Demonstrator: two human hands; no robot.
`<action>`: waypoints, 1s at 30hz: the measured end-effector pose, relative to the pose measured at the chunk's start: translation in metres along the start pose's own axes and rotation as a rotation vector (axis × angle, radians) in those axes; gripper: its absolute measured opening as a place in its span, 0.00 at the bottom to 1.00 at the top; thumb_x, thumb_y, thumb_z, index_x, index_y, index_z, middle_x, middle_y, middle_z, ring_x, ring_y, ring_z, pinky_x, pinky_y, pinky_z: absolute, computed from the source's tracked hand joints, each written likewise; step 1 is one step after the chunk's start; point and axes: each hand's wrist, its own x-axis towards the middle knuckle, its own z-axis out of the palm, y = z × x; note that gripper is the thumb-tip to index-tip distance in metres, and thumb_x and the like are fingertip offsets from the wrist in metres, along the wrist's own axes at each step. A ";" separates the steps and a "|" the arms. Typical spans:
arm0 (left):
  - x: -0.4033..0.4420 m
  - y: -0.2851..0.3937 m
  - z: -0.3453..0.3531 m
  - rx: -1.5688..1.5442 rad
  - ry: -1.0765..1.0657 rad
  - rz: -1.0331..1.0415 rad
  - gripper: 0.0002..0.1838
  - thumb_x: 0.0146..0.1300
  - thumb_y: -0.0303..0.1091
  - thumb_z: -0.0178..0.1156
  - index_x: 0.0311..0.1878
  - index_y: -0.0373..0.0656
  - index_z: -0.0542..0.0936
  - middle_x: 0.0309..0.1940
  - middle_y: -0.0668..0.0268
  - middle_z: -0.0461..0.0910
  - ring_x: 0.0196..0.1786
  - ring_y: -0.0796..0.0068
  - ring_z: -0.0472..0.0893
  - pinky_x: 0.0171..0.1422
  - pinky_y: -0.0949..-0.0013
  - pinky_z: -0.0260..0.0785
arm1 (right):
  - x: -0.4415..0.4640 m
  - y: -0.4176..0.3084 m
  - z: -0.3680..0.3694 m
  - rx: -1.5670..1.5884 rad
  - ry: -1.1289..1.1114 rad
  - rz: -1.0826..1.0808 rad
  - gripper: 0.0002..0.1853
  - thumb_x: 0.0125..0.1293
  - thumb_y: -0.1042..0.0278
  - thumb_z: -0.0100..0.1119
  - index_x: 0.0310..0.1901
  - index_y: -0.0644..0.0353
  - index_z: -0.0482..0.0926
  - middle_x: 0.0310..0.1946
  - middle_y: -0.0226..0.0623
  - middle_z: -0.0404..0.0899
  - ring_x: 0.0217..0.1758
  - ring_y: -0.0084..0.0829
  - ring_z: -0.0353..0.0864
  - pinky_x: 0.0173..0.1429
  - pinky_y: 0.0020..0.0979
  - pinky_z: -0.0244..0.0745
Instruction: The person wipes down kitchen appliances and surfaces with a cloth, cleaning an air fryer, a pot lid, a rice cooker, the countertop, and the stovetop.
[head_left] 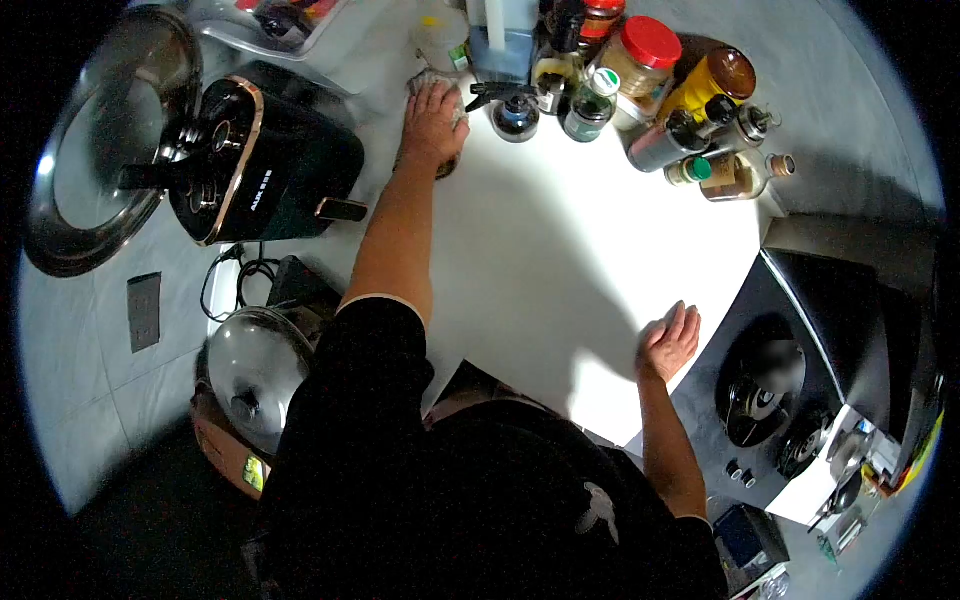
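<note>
My left hand (435, 120) reaches to the back of the white countertop (520, 270), its fingers over a crumpled greyish cloth (428, 80) pressed against the surface. Part of the cloth is hidden under the palm. Just right of that hand stands a dark spray bottle (515, 118) with a black trigger head. My right hand (670, 345) rests on the counter's right edge near the stove, fingers stretched out and holding nothing.
A black air fryer (285, 160) stands at the left, near a lidded pot (255, 375). Along the back right are several bottles and jars, including a red-lidded jar (648, 60) and a tipped clear bottle (740, 175). A black gas stove (740, 400) adjoins on the right.
</note>
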 end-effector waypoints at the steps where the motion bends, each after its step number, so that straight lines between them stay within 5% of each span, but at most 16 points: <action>1: 0.001 0.000 0.003 0.018 -0.032 -0.043 0.34 0.59 0.47 0.55 0.69 0.49 0.64 0.73 0.57 0.57 0.75 0.52 0.53 0.78 0.50 0.42 | 0.000 0.000 -0.001 -0.007 -0.005 0.008 0.27 0.68 0.60 0.43 0.68 0.54 0.64 0.69 0.46 0.60 0.73 0.48 0.56 0.74 0.52 0.50; 6: -0.023 0.019 -0.001 0.017 0.119 -0.066 0.33 0.60 0.46 0.54 0.68 0.43 0.65 0.71 0.54 0.59 0.73 0.50 0.56 0.77 0.49 0.45 | -0.001 0.002 0.002 0.000 -0.020 0.032 0.27 0.67 0.61 0.45 0.68 0.52 0.63 0.69 0.44 0.60 0.74 0.47 0.55 0.74 0.52 0.50; 14: -0.118 0.123 -0.028 -0.105 0.049 0.028 0.36 0.59 0.42 0.57 0.68 0.36 0.61 0.70 0.44 0.55 0.72 0.42 0.54 0.77 0.43 0.41 | 0.002 -0.001 -0.006 -0.022 -0.066 0.053 0.28 0.66 0.60 0.46 0.69 0.52 0.63 0.70 0.44 0.59 0.75 0.45 0.54 0.75 0.50 0.49; 24: -0.122 0.134 -0.025 -0.038 0.016 0.020 0.37 0.58 0.45 0.56 0.69 0.39 0.61 0.72 0.51 0.54 0.75 0.47 0.51 0.77 0.46 0.42 | 0.001 0.001 -0.007 0.004 -0.090 0.067 0.28 0.68 0.59 0.44 0.70 0.50 0.60 0.71 0.43 0.58 0.75 0.45 0.53 0.76 0.50 0.46; 26: -0.138 0.158 -0.040 -0.028 -0.145 0.254 0.36 0.59 0.44 0.56 0.69 0.40 0.61 0.72 0.52 0.53 0.75 0.49 0.50 0.78 0.47 0.43 | 0.002 0.000 -0.008 0.016 -0.090 0.069 0.28 0.68 0.59 0.44 0.70 0.51 0.60 0.71 0.43 0.57 0.76 0.44 0.52 0.76 0.50 0.46; 30: -0.130 0.189 -0.040 -0.186 -0.112 0.424 0.35 0.57 0.43 0.56 0.69 0.42 0.63 0.72 0.53 0.56 0.76 0.53 0.51 0.77 0.50 0.46 | 0.000 0.003 -0.004 0.026 -0.072 0.070 0.29 0.66 0.61 0.46 0.69 0.52 0.61 0.71 0.43 0.58 0.75 0.44 0.53 0.76 0.51 0.47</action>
